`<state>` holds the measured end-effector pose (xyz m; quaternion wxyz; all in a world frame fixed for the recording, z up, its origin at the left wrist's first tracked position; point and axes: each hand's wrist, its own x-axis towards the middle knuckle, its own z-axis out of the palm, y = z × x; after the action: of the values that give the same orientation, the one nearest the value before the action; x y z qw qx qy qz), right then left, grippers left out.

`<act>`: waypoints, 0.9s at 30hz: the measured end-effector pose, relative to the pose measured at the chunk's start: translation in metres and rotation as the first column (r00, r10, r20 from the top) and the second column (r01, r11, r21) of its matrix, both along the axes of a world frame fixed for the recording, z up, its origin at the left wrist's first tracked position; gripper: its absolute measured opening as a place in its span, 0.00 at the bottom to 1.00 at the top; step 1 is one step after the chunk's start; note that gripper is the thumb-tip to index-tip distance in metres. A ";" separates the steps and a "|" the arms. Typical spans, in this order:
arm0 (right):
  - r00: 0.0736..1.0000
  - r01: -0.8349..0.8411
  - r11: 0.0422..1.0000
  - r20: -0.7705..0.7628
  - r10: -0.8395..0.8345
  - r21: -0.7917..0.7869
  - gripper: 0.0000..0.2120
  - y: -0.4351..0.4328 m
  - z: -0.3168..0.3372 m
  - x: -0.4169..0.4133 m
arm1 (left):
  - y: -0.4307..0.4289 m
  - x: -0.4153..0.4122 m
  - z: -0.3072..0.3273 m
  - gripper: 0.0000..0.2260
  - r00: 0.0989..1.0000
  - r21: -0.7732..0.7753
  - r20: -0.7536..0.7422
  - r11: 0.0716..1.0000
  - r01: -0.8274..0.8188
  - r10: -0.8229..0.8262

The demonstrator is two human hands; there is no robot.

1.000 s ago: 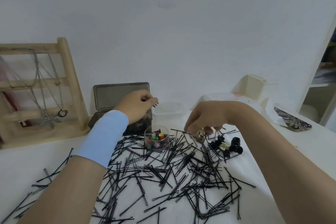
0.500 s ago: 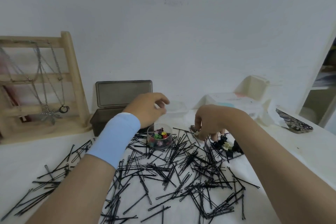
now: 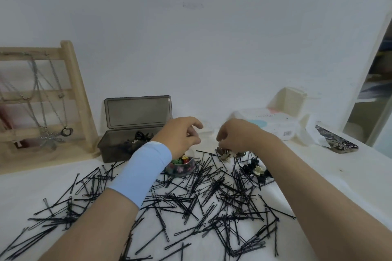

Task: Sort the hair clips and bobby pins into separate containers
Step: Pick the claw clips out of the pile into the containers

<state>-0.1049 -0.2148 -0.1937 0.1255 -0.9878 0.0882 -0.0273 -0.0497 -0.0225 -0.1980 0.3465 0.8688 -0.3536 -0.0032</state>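
A: Why is the smoky lidded box [image 3: 114,152] left open behind the round tub [image 3: 184,168]?
B: Dark clips are seen inside it, so it is judged to be a clips container (the tub is filled with tiny coloured ones).
A: And the hands?
B: The left hand [image 3: 180,133] is held just above the tub, fingers curled. Whether anything is pinched cannot be told. The right hand [image 3: 235,133] is curled down, right of the tub, fingertips closed on small hair clips [image 3: 226,153] on the worktop [image 3: 339,176].
A: The bobby pins [image 3: 201,199]?
B: They are strewn in front of the tub, unsorted. Black claw clips [image 3: 252,168] are left to its right.
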 end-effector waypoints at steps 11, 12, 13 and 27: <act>0.997 -0.061 0.957 0.063 0.045 0.282 0.03 -0.003 0.009 -0.004 | -0.003 0.002 -0.003 0.19 1.000 0.067 0.014 0.998 0.012 -0.013; 0.995 -0.080 0.930 0.085 0.053 0.359 0.04 0.001 0.011 -0.005 | -0.005 0.000 -0.003 0.19 1.000 0.053 0.012 0.998 0.018 -0.019; 0.993 -0.096 0.895 0.110 0.053 0.435 0.04 0.006 0.012 -0.006 | -0.006 -0.002 -0.002 0.17 1.000 0.030 0.011 0.999 0.028 -0.028; 0.958 -0.149 0.989 -0.249 0.142 -0.011 0.18 -0.007 0.001 -0.007 | 0.060 0.054 -0.003 0.08 0.918 0.073 0.150 0.922 -0.380 0.367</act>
<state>-0.1122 -0.2216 -0.1925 0.1004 -0.9890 0.0300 0.1042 0.0047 0.0379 -0.2008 0.2722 0.9349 -0.2029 0.1034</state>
